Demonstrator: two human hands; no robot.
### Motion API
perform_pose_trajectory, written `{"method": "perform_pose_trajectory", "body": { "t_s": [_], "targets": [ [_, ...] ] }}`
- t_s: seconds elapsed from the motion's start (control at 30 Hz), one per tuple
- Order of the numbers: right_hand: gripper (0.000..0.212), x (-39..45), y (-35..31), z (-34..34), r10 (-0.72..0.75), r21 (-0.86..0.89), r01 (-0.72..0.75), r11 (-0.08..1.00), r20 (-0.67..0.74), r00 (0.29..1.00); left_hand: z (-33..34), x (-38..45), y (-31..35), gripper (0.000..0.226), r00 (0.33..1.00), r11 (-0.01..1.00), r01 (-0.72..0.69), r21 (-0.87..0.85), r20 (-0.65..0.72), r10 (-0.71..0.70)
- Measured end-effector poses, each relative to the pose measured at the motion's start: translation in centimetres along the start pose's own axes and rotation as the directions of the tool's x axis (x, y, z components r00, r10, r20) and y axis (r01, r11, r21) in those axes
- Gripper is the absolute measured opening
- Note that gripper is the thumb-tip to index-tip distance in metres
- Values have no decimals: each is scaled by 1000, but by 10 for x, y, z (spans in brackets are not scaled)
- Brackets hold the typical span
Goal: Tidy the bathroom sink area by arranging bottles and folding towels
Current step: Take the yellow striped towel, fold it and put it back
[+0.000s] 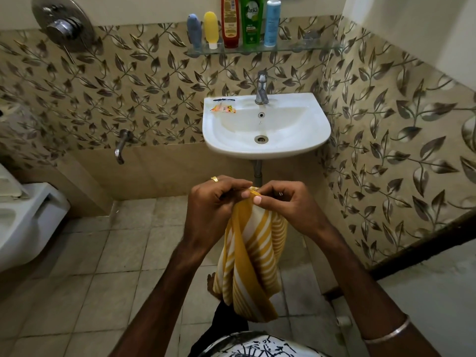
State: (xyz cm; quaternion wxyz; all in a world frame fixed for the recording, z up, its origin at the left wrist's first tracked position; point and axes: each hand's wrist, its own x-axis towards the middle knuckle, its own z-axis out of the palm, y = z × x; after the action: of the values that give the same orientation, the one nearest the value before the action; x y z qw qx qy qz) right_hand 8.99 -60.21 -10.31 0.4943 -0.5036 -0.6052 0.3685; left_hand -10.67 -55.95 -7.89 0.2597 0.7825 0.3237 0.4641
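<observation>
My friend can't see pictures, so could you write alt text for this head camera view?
Both hands, left hand and right hand, pinch the top edge of a yellow-and-white striped towel hanging before a white sink. Five bottles stand on a glass shelf above the tap.

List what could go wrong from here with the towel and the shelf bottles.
1. Both the left hand and the right hand pinch only the top edge of the striped towel; it hangs bunched, so it may slip or fold crooked.
2. The bottles stand packed together on the narrow glass shelf; nudging one could topple others toward the sink.
</observation>
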Motion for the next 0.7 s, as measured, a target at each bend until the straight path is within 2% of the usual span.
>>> {"method": "perform_pose_trajectory", "body": {
  "t_s": [0.33,0.4,0.5,0.7],
  "targets": [
    [24,-4,14,-9,122,-64,-114,991,128,984,-10,8,-1,18,997,998,-26,49,-76,30],
    [33,-6,25,-11,163,-95,-150,984,154,975,-16,10,-2,18,994,998,-18,52,-106,23],
    [57,-11,40,-15,220,-146,-193,970,200,955,-25,16,-5,19,989,999,16,52,-145,-8],
    [44,-21,59,-20,344,-230,-280,932,314,885,-42,23,-8,21,979,998,54,42,-201,-44]
  ]
}}
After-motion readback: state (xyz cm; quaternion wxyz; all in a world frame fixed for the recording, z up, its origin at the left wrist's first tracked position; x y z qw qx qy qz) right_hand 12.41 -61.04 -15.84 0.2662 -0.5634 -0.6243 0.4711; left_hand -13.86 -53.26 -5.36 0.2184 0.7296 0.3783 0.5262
